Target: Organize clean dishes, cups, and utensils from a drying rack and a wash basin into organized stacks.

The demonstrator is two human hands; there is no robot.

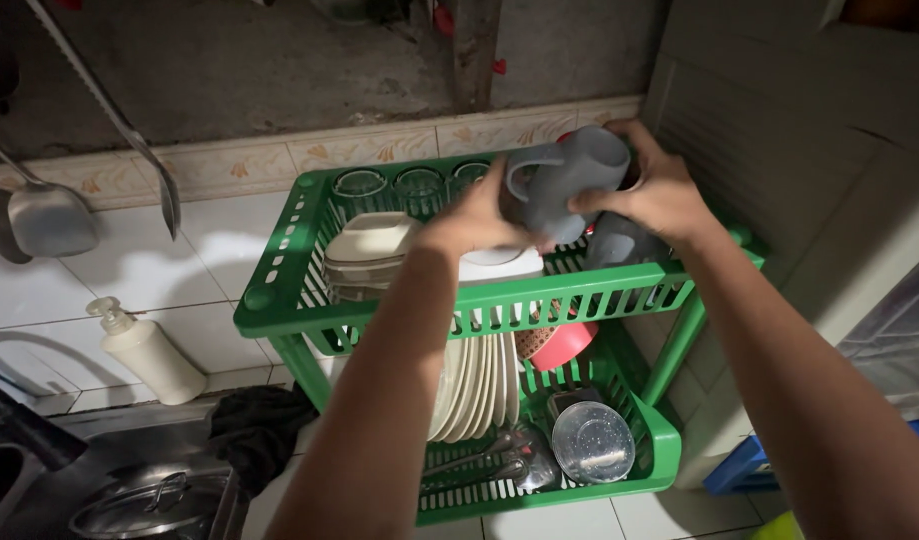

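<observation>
Both my hands hold a grey mug (564,180) tilted on its side over the top shelf of a green two-tier dish rack (279,300). My left hand (474,220) grips the mug near its handle. From the right, my right hand (659,190) wraps over the mug's open end. Another grey cup (619,243) stands just under the right hand. Three clear glasses (419,185) line the rack's back edge, and beige bowls (369,250) sit at the shelf's left.
The lower shelf holds upright white plates (474,385), a red bowl (564,345), a glass lid (591,442) and cutlery. A cream pump bottle (149,352) stands left of the rack. Ladles (49,215) hang on the wall. A pot lid (149,500) and dark cloth (254,425) lie below.
</observation>
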